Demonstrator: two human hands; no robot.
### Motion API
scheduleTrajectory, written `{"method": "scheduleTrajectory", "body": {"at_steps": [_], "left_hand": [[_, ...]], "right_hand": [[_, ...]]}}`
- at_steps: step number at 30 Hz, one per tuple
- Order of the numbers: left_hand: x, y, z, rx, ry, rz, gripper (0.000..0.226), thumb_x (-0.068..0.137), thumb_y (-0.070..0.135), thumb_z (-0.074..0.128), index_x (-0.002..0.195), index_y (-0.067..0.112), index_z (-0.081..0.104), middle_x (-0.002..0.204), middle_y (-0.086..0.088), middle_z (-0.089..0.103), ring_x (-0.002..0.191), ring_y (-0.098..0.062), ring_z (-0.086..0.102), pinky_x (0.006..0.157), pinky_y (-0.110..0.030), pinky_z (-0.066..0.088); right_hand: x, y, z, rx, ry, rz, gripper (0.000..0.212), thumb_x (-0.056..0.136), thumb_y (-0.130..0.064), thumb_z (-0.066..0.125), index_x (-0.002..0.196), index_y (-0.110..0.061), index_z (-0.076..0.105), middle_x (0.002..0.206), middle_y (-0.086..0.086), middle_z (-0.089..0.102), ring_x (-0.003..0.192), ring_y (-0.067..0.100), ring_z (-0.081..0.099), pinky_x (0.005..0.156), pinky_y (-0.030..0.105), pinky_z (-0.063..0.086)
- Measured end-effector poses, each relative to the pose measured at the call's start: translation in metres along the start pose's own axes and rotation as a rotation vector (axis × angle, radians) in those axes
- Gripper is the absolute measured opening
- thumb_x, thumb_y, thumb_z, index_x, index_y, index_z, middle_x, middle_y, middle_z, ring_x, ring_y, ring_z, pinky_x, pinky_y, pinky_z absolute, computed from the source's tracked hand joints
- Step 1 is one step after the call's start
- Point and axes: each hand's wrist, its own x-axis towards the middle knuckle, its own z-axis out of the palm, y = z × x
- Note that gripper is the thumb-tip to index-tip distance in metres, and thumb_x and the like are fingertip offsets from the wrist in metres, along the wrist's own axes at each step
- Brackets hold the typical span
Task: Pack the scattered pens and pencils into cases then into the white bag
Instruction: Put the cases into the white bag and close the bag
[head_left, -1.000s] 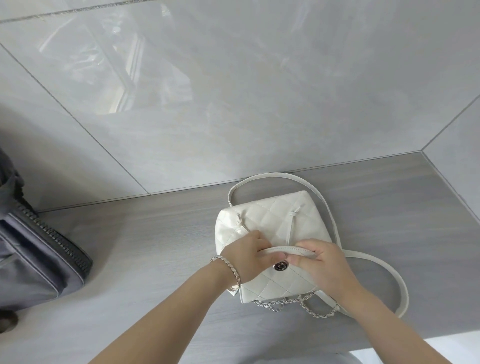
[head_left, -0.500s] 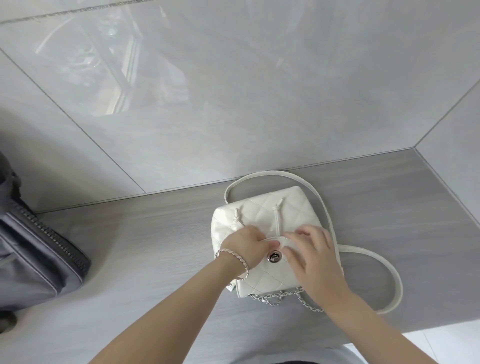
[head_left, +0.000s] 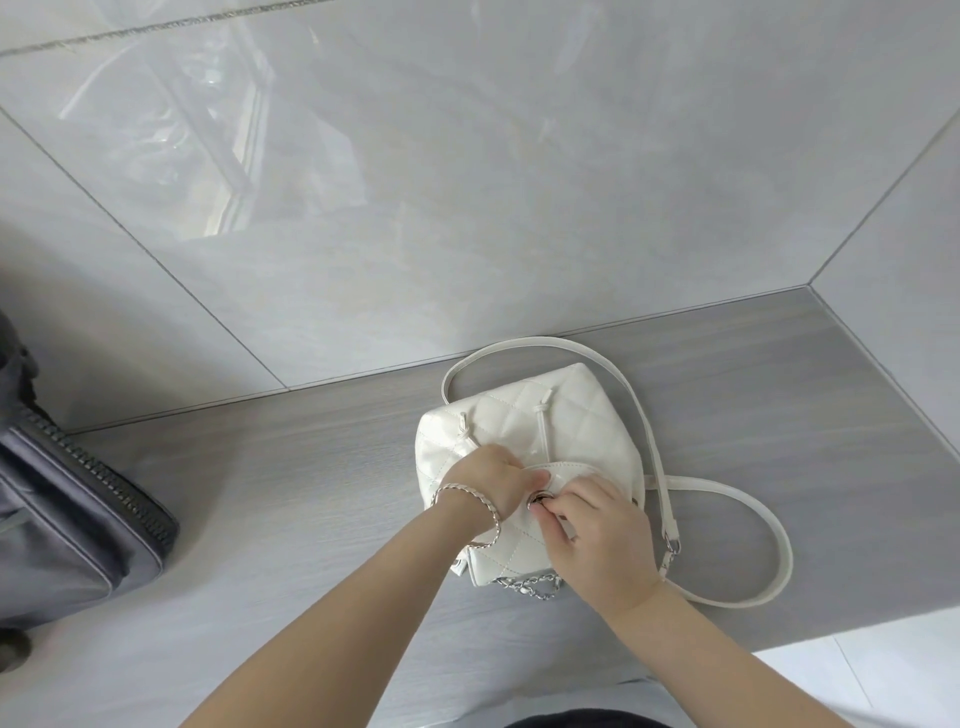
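Note:
A white quilted bag lies on the grey wood-grain surface, its long strap looped to the right and a silver chain at its near edge. My left hand, with a bracelet on the wrist, grips the edge of the bag's flap from the left. My right hand has its fingertips curled onto the round metal clasp at the flap's tip. No pens, pencils or cases are in sight.
A grey zippered bag sits at the left edge of the surface. A glossy tiled wall rises right behind the white bag and turns a corner at the right. The surface's near edge drops to a pale floor at lower right.
The flap has come down over the bag's front. My right hand slid from the flap's rim to the clasp, and my left hand shifted a little along the flap edge.

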Motion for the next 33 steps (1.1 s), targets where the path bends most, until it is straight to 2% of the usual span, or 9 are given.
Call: {"method": "scheduleTrajectory", "body": {"at_steps": [8,11,15,21,23,25,27,30,33], "left_hand": [[-0.009,-0.001,0.005,0.023,0.051,0.017,0.037,0.083,0.038,0.058,0.056,0.019,0.04,0.069,-0.004,0.048,0.068,-0.022,0.043,0.053,-0.028,0.029],[-0.011,0.0,0.004,0.018,0.06,0.029,0.038,0.083,0.038,0.057,0.056,0.02,0.039,0.072,-0.005,0.05,0.069,-0.022,0.044,0.055,-0.029,0.03],[-0.01,-0.001,0.004,0.029,0.064,0.041,0.037,0.083,0.039,0.057,0.055,0.019,0.042,0.064,0.0,0.048,0.068,-0.021,0.046,0.055,-0.028,0.032],[-0.017,-0.023,0.015,-0.174,0.238,0.279,0.016,0.075,0.033,0.071,0.077,0.026,0.057,0.082,0.011,0.047,0.075,-0.005,0.049,0.08,-0.029,0.046],[-0.021,-0.046,0.024,-0.211,0.456,0.348,0.055,0.062,0.044,0.078,0.107,0.03,0.049,0.109,0.011,0.039,0.102,0.0,0.041,0.099,-0.024,0.039],[-0.021,-0.067,0.031,-0.231,0.615,0.242,0.109,0.04,0.066,0.072,0.133,0.026,0.031,0.131,0.0,0.028,0.123,-0.008,0.026,0.108,-0.027,0.024],[-0.021,-0.077,0.03,-0.46,0.463,-0.019,0.135,0.029,0.062,0.077,0.142,0.017,0.02,0.144,-0.006,0.025,0.133,-0.014,0.026,0.111,-0.034,0.027],[-0.013,-0.082,0.027,-0.793,0.142,-0.1,0.114,0.033,0.049,0.091,0.129,0.013,0.041,0.127,-0.008,0.058,0.109,-0.018,0.061,0.09,-0.038,0.053],[-0.003,-0.084,0.022,-0.857,0.108,-0.107,0.107,0.027,0.049,0.092,0.119,0.009,0.054,0.11,-0.012,0.069,0.097,-0.025,0.068,0.078,-0.041,0.058]], "right_hand": [[0.023,-0.035,-0.021,-0.113,-0.529,0.521,0.042,0.083,-0.027,0.052,0.046,-0.014,0.035,0.051,0.003,0.042,0.058,0.024,0.035,0.05,0.03,0.03],[0.028,-0.03,-0.019,0.091,-0.547,0.69,0.049,0.079,-0.023,0.057,0.039,-0.015,0.029,0.043,0.0,0.032,0.045,0.019,0.031,0.045,0.028,0.028],[0.029,-0.024,-0.024,0.644,-0.479,1.023,0.033,0.079,-0.007,0.065,0.047,-0.013,0.057,0.044,0.002,0.055,0.035,0.009,0.054,0.044,0.024,0.048],[0.028,-0.005,-0.039,0.543,-0.339,0.889,0.014,0.082,-0.016,0.067,0.067,-0.018,0.067,0.062,0.0,0.066,0.054,0.011,0.061,0.056,0.022,0.049],[0.026,0.013,-0.048,0.395,-0.171,0.824,0.01,0.08,-0.021,0.07,0.087,-0.019,0.064,0.092,-0.003,0.065,0.083,0.013,0.06,0.077,0.025,0.047],[0.022,0.028,-0.048,0.353,-0.317,0.852,0.058,0.072,-0.034,0.076,0.121,-0.022,0.048,0.12,-0.008,0.045,0.112,0.01,0.045,0.098,0.031,0.04],[0.023,0.036,-0.043,0.525,-0.5,0.994,0.08,0.069,-0.04,0.077,0.134,-0.025,0.033,0.129,-0.006,0.042,0.113,0.008,0.048,0.092,0.026,0.046],[0.026,0.035,-0.031,0.722,-0.514,1.122,0.063,0.08,-0.023,0.069,0.132,-0.019,0.033,0.11,-0.007,0.055,0.085,0.0,0.053,0.058,0.014,0.047],[0.023,0.04,-0.024,0.827,-0.434,1.185,0.059,0.079,-0.019,0.07,0.129,-0.02,0.037,0.1,-0.013,0.056,0.086,0.0,0.056,0.06,0.016,0.046]]}}
